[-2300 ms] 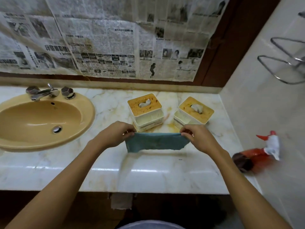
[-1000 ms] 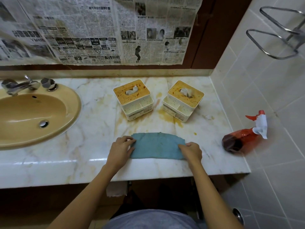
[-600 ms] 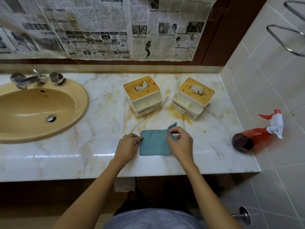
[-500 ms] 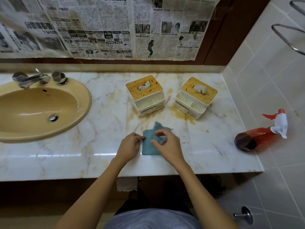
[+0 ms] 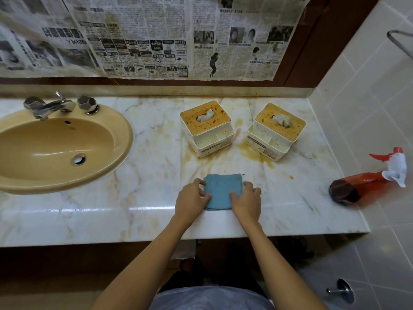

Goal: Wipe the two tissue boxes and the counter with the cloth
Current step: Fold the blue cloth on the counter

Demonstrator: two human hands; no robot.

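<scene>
A blue cloth (image 5: 222, 190), folded into a small square, lies flat near the front edge of the marble counter (image 5: 156, 175). My left hand (image 5: 192, 198) grips its left edge with the thumb lying on top. My right hand (image 5: 247, 200) holds the right edge, thumb on the cloth. Behind the cloth stand two white tissue boxes with orange-spattered lids, the left tissue box (image 5: 206, 128) and the right tissue box (image 5: 277, 130). Orange-brown stains spread over the counter around and between them.
A yellow sink (image 5: 55, 148) with a chrome tap (image 5: 49, 105) fills the counter's left part. A red spray bottle (image 5: 366, 184) lies on the tiles past the counter's right end. Newspaper (image 5: 156, 36) covers the wall behind. A metal rack (image 5: 400, 39) juts out at upper right.
The cloth was held stretched in the air, then laid on the counter and folded over from the right. It is now a small square with one hand at each side.
</scene>
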